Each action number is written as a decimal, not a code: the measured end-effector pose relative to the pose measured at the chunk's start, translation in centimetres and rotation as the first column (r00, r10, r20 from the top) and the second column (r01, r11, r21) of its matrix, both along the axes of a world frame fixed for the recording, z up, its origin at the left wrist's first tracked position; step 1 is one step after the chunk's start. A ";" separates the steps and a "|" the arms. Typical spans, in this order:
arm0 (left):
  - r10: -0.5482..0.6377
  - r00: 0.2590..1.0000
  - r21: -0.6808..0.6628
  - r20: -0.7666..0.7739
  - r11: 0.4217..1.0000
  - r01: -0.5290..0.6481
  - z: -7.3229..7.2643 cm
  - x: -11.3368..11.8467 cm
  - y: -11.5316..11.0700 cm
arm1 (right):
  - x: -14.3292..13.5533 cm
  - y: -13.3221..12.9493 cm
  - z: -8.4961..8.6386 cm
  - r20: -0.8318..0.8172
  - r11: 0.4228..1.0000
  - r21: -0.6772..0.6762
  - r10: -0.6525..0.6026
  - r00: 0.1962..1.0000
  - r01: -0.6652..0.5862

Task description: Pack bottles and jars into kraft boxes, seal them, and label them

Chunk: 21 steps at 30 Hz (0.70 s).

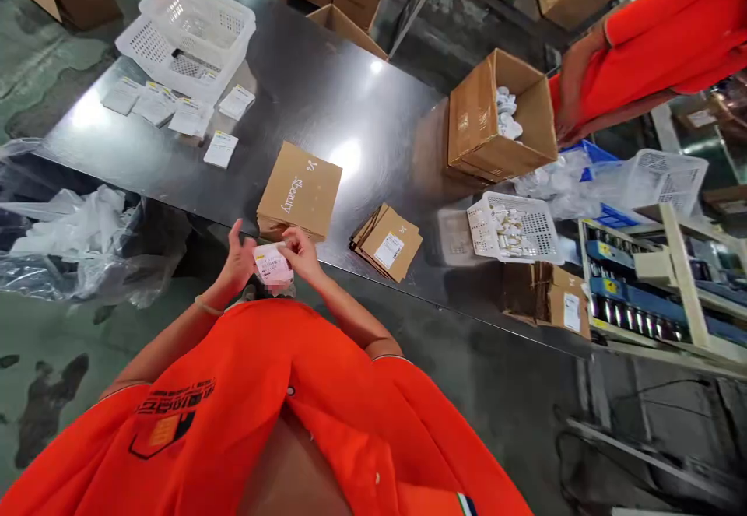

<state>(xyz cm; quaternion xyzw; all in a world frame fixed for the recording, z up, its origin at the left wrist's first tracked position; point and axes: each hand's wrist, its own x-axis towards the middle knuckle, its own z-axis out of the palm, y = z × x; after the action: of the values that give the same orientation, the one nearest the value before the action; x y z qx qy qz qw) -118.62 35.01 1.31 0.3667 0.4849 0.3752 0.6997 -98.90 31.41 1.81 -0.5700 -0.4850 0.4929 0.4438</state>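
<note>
A white printed label (pixel 274 265) with a yellow mark along its top is held up close to my chest, just off the table's near edge. My right hand (pixel 302 258) pinches its upper right corner. At its left edge is my left hand (pixel 236 265), gripping it low down with one finger raised clear. Right behind the hands, a stack of flat brown cardboard boxes (pixel 300 189) with white lettering lies on the table. A smaller fanned stack of brown boxes (pixel 388 243), the top one bearing a white label, lies to its right.
Several stacks of white labels (pixel 192 117) lie near a white plastic basket (pixel 233 43) on the metal table (pixel 373 111). To the right stand an open carton (pixel 475 115) of white items and a white basket (pixel 482 228) of small items. A co-worker in orange (pixel 659 41) stands behind the carton.
</note>
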 end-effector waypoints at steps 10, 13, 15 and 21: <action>-0.181 0.954 0.182 -0.241 0.956 0.228 2.6 2.3 1.3 | 0.6 1.0 1.9 0.097 0.994 0.011 -0.110 0.989 0.110; -0.146 0.952 0.177 -0.269 0.964 0.198 2.5 3.4 1.8 | 0.9 0.6 1.7 0.226 0.978 0.126 -0.194 0.955 0.169; -0.148 0.949 0.168 -0.278 0.965 0.200 2.5 4.1 2.0 | 0.8 0.1 1.8 0.286 0.969 0.161 -0.226 0.931 0.186; -0.280 0.950 0.070 -0.137 0.954 0.291 3.2 4.1 3.0 | 1.5 -0.8 3.1 0.441 0.963 0.210 -0.245 0.864 0.166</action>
<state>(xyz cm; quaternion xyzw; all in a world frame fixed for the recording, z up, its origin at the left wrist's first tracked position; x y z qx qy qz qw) -114.49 37.98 4.49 0.4869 0.4526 0.2676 0.6975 -97.40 30.63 4.96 -0.6807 -0.5520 0.2506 0.4112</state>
